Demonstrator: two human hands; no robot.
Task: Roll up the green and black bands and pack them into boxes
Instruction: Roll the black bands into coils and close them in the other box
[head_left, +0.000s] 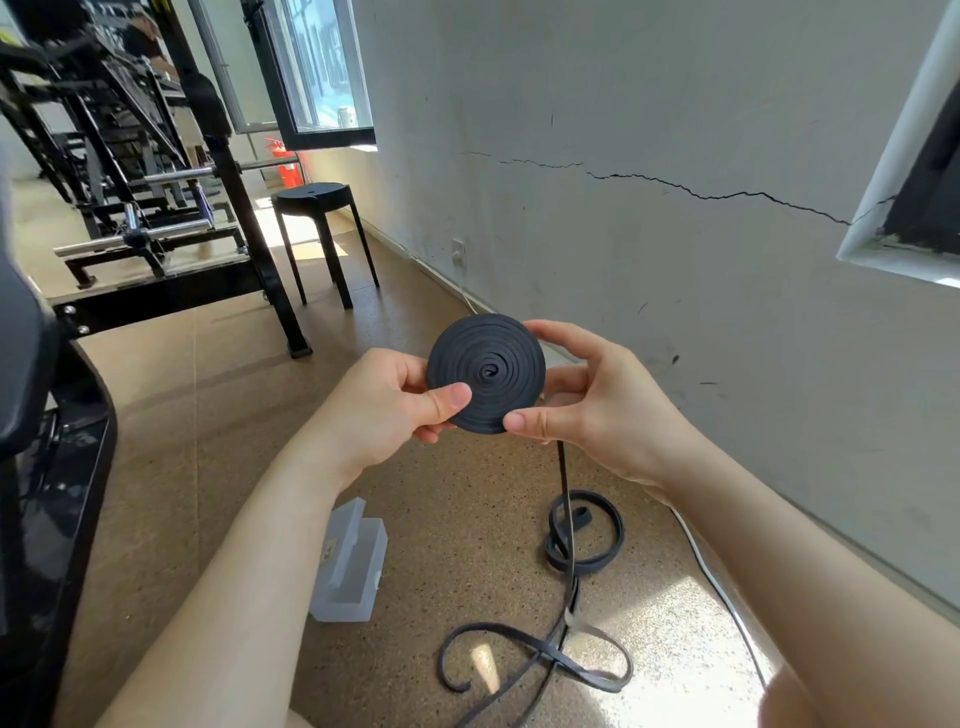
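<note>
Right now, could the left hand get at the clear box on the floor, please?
Probably, but not freely: the left hand pinches the black roll; the clear box lies unobstructed below it.

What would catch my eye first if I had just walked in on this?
The tightly wound black band coil stands out, held up mid-view between the left hand and the right hand, thumbs on its face. Its unrolled tail drops into loose loops on the floor below, right of a clear plastic box. A long dark crack runs across the wall at right.
</note>
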